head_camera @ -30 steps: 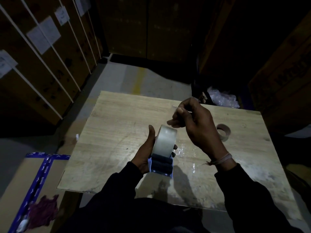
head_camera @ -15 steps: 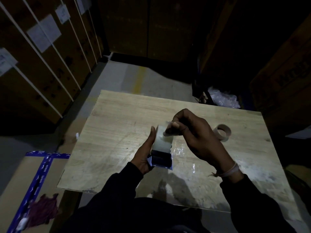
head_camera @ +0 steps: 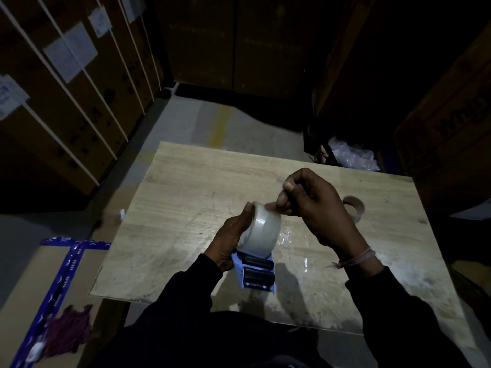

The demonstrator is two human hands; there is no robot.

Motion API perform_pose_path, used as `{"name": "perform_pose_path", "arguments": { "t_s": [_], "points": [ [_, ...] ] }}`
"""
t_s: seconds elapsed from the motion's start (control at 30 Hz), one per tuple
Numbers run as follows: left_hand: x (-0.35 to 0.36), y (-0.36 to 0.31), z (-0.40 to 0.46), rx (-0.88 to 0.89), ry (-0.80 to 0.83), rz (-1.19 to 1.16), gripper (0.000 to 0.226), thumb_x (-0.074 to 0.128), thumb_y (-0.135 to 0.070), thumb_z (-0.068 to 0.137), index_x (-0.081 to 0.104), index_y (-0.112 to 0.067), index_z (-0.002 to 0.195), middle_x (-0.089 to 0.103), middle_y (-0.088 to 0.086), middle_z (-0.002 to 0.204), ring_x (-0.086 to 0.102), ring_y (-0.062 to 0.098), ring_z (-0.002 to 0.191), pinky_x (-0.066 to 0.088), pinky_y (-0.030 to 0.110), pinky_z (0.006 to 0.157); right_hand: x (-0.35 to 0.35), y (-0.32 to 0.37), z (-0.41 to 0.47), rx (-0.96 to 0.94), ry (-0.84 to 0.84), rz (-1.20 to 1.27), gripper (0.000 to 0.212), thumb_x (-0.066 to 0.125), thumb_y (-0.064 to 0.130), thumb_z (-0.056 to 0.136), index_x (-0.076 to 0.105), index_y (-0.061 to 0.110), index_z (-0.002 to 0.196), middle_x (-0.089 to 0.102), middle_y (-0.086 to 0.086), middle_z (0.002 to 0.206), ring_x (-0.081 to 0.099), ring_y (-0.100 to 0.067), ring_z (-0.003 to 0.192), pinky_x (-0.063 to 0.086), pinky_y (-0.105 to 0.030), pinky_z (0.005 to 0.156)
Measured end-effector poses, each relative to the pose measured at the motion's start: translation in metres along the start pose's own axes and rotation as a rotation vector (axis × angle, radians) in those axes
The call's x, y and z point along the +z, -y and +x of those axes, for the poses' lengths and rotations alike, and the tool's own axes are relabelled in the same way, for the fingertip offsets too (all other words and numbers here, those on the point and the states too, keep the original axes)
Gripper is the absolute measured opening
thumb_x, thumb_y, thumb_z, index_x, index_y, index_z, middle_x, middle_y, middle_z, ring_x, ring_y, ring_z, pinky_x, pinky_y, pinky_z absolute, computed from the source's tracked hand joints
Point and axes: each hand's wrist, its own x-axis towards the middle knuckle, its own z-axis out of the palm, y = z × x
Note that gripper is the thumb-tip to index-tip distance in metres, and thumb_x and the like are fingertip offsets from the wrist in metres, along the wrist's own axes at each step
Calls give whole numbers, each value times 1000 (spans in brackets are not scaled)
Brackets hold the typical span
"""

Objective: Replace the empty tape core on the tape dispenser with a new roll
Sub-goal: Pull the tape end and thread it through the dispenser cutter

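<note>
Clear glossy tape roll (head_camera: 263,232) on dispenser (head_camera: 256,274)

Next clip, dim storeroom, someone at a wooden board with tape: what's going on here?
A person is reloading a tape dispenser. The left hand steadies the blue dispenser on the wooden board, with a new clear tape roll already seated on it. The right hand pinches at the top of the roll, apparently working the loose tape end free. The empty cardboard core lies aside on the board, to the right.
</note>
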Motion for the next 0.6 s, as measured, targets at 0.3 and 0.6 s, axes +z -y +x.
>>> {"name": "perform_pose_path", "arguments": {
  "t_s": [0.3, 0.6],
  "points": [
    [7, -2, -5, -117, -8, -334, 92, 27, -76, 100, 40, -11, 163, 82, 16, 92, 80, 27, 67, 64, 37, 59, 7, 4, -12, -245, 74, -216, 13, 50, 5, 113, 55, -1, 103, 73, -15, 90, 84, -18, 96, 64, -26, 83],
    [11, -9, -18, -245, -58, -423, 86, 30, -75, 101, 54, -5, 145, 78, 16, 69, 76, 29, 51, 60, 34, 45, 13, -3, -26, -412, 140, -458, 11, 54, 16, 113, 59, 17, 103, 79, -1, 97, 79, -20, 98, 62, -50, 84]
  ]
}}
